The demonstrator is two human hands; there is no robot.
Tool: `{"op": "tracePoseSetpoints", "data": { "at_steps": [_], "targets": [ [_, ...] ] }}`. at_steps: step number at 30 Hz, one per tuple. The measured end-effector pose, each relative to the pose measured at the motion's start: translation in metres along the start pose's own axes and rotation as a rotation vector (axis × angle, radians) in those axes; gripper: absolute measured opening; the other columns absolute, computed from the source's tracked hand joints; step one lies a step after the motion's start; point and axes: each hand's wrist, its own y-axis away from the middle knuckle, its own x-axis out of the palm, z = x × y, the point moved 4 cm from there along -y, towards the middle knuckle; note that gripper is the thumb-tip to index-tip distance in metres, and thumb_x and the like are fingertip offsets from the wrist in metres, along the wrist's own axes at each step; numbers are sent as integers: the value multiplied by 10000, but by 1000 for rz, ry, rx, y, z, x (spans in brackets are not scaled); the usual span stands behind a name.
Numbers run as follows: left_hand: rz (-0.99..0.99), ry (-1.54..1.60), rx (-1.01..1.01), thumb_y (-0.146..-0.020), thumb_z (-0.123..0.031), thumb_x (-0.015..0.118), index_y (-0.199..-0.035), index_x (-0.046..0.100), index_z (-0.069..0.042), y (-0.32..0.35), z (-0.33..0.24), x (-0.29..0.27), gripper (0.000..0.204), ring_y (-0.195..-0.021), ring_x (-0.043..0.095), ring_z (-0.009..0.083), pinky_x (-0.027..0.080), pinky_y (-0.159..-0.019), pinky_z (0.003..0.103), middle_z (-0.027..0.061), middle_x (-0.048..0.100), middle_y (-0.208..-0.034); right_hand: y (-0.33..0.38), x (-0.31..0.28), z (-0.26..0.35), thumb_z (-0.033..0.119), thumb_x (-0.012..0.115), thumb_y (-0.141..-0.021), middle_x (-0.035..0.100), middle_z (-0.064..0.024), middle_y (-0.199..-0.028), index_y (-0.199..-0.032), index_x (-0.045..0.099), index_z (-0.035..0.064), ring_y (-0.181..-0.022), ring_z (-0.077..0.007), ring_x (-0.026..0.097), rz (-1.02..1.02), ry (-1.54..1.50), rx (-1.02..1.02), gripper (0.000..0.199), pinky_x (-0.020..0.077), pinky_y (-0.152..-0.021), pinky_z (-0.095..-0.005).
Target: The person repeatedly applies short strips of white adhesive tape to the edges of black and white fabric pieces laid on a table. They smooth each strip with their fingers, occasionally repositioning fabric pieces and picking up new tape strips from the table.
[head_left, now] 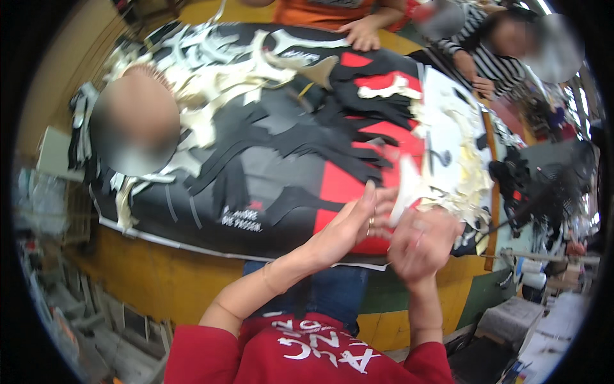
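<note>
Over the right part of the table covering, my two hands work close together. My left hand [350,225] has its fingers stretched out beside a curved white cut piece [405,192], and no grip on it shows. The lower end of that piece goes into my right hand [423,244], whose fingers are curled and smeared by motion. Just beyond my hands lie black cut pieces [281,144] with long narrow arms, spread over the black and red covering [336,221]. Cream scraps [457,195] are heaped right of my right hand.
White and cream cut pieces [211,83] pile up at the far left. Across the table a person in orange [320,14] rests a hand [363,33] on it. Another in striped sleeves [505,67] sits far right. A wooden strip [491,192] edges the right side.
</note>
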Motion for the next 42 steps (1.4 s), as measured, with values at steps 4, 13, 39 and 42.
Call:
{"op": "tracePoseSetpoints", "data": {
  "at_steps": [4,13,39,42],
  "targets": [
    [-37,-415,-91,-1076,-239,462,-1362,544,33,74,-11,-5,403,-1072,593,83,476,-951,255,52,663,-1165,33,21,79,154,726,-772,639,28,-975,-1006,656,213,-897,-161,602,288,-241,124,251,309,-849,-384],
    [135,-1126,-133,-971,-132,506,-1076,655,24,111,-7,-31,240,-665,652,320,513,-632,363,182,661,-754,13,18,103,477,837,-707,584,-122,-1292,-1124,686,112,-1159,-333,572,669,-369,199,575,416,-930,-456],
    [-562,-1997,608,-846,-180,658,-1173,661,-26,141,-14,-48,361,-1164,587,274,441,-956,407,134,645,-1224,-5,95,23,92,655,-961,629,-7,-852,-1008,633,-2,-680,-57,546,1032,-952,960,108,433,-569,-218],
    [-651,-2067,576,-833,-238,746,-1208,677,-90,142,-8,-57,409,-1307,522,237,355,-1065,419,81,593,-1380,-9,110,24,129,671,-962,593,12,-843,-1021,623,8,-685,-47,507,1057,-1006,916,143,400,-557,-203]
  ]
}}
